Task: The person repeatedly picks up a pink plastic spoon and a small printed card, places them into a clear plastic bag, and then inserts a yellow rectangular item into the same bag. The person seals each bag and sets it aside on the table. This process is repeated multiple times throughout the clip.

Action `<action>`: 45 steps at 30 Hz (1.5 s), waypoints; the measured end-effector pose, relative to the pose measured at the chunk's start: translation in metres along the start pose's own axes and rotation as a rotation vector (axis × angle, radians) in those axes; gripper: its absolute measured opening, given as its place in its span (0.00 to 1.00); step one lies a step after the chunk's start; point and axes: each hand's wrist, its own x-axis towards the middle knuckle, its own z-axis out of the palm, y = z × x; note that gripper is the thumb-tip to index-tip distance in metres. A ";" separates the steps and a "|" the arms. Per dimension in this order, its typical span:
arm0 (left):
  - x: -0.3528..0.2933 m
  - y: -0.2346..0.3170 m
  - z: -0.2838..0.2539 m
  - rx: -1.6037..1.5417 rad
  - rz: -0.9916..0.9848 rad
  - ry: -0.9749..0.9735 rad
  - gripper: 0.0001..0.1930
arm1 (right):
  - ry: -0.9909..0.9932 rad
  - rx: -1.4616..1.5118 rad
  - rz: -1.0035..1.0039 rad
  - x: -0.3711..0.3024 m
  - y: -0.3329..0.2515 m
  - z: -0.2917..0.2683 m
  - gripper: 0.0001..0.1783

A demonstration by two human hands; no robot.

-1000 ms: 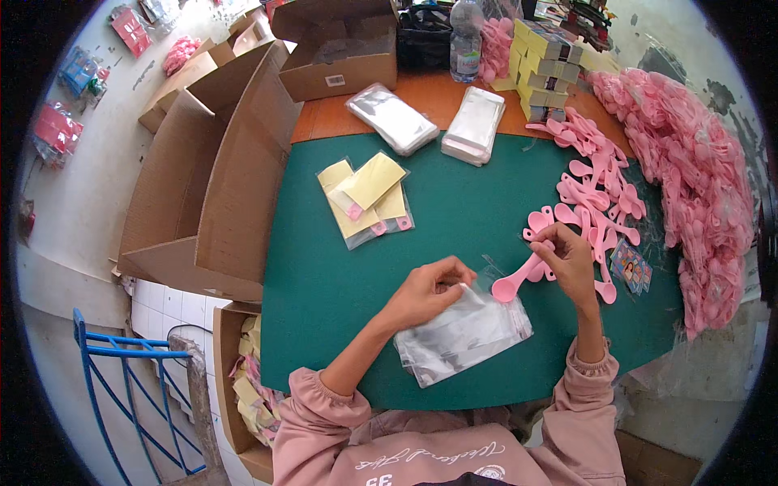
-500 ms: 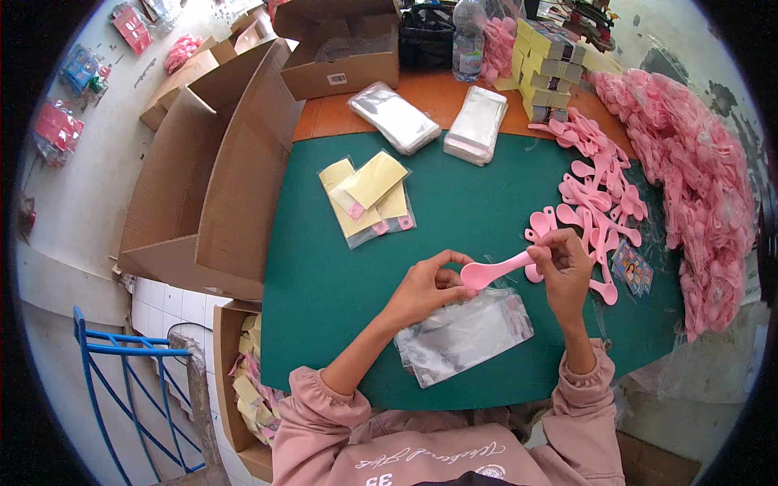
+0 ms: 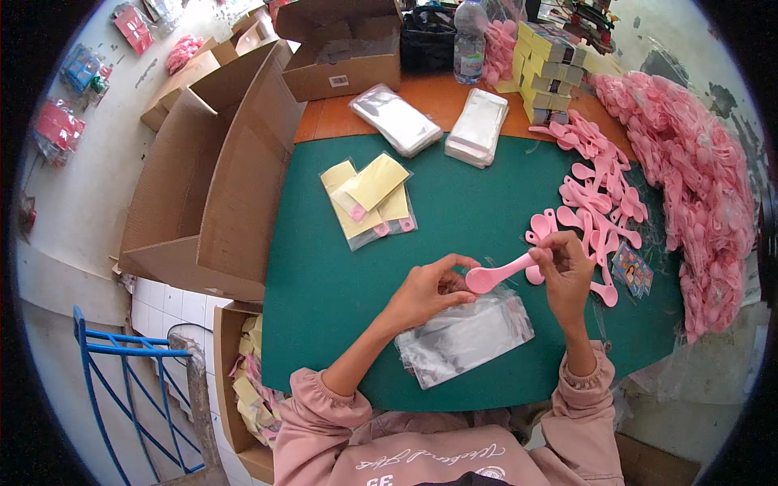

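My right hand (image 3: 565,271) pinches a pink plastic spoon (image 3: 510,271) by its handle end, with the bowl pointing left. Beside the bowl is my left hand (image 3: 433,290), its thumb and forefinger apart and the other fingers curled. Whether its fingertips touch the bowl is hard to make out. Below both hands, a stack of clear plastic sleeves (image 3: 466,348) lies on the green mat (image 3: 316,308). Loose pink spoons (image 3: 600,194) are spread to the right, near a small colourful printed card (image 3: 632,270).
Filled packets with yellow cards (image 3: 377,182) lie left of centre. Behind are two stacks of clear sleeves (image 3: 397,120) (image 3: 476,125), a water bottle (image 3: 468,44) and bundled cards (image 3: 549,69). Bagged pink spoons (image 3: 689,186) line the right edge. A tall cardboard box (image 3: 243,178) stands left.
The spoon's bowl has shifted slightly right, away from my left fingertips. My left thumb and forefinger have parted around where the bowl was. My right hand keeps its hold.
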 end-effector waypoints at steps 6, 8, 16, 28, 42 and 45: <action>0.000 -0.003 -0.001 0.046 -0.001 0.029 0.20 | -0.072 -0.020 -0.013 0.001 -0.002 -0.002 0.09; 0.000 -0.005 -0.002 0.016 0.009 0.049 0.20 | -0.086 -0.014 -0.008 0.001 -0.002 -0.002 0.09; 0.000 -0.003 -0.002 -0.005 0.023 0.019 0.19 | -0.087 -0.040 0.014 -0.001 -0.005 0.001 0.09; -0.003 -0.002 -0.001 -0.251 0.023 0.000 0.18 | -0.262 0.397 0.256 -0.007 -0.008 0.017 0.06; 0.005 0.028 -0.013 -0.353 0.094 -0.205 0.19 | -0.402 -0.155 -0.087 0.000 -0.037 -0.040 0.32; 0.005 0.027 -0.022 -0.439 0.079 -0.128 0.20 | 0.059 -0.598 0.165 0.002 0.006 -0.125 0.21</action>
